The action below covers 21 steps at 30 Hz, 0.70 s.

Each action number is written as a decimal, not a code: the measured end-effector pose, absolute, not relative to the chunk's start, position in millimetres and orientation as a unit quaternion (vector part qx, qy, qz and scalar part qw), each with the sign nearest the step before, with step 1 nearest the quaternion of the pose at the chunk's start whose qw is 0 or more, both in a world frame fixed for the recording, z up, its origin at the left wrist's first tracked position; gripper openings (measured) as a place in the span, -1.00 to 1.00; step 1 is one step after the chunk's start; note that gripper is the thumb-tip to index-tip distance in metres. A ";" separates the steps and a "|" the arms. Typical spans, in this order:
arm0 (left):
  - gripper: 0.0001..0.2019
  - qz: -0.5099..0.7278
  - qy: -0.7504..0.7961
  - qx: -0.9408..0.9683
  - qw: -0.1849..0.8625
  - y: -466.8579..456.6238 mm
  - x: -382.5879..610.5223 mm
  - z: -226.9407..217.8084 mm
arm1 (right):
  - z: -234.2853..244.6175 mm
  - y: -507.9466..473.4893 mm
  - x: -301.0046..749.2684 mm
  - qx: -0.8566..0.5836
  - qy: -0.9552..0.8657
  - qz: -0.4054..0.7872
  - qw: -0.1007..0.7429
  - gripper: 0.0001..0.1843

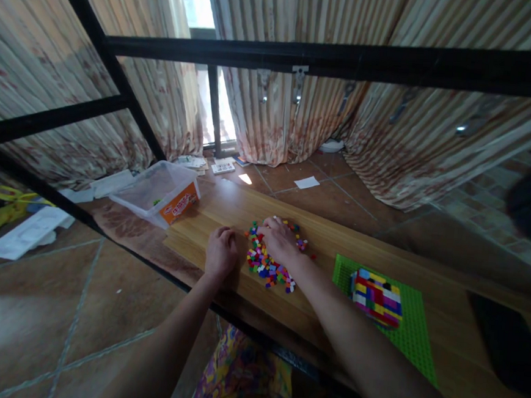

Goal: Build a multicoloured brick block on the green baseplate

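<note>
A pile of small, brightly coloured toy bricks (264,266) lies spread on the wooden table. My right hand (279,240) reaches over the far part of this pile, fingers bent down among the bricks; what sits between the fingertips is hidden. Left of the pile, my left hand (221,252) rests on the table with its fingers curled closed, and whatever they may hold does not show. Farther right, a block built of multicoloured bricks (377,297) stands on a green baseplate (413,333).
A clear plastic box (150,181) with an orange label stands at the table's left end. At the right lies a dark flat object (507,340). Black metal bars (331,60) cross in front of striped curtains. Papers (306,182) lie on the tiled floor beyond the table.
</note>
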State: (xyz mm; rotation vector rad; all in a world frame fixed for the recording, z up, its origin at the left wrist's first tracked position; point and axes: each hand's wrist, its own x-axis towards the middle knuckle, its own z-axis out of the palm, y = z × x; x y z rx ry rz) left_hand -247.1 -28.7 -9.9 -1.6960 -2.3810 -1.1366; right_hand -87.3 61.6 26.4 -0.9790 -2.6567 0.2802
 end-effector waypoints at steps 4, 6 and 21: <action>-0.74 -0.389 -0.752 -0.532 -0.018 -28.6 -248.2 -8.0 | 31.8 55.9 -80.5 -0.353 -0.900 0.152 0.205 -0.81; -0.74 -0.420 -0.747 -0.515 -0.035 -30.1 -249.5 -5.5 | 36.2 47.5 -72.7 -0.371 -0.864 0.225 0.255 -0.81; -0.69 -0.580 -0.533 -0.341 -0.513 -73.6 -142.8 53.6 | 54.7 -27.5 -17.8 -0.397 -0.615 0.547 0.406 -0.72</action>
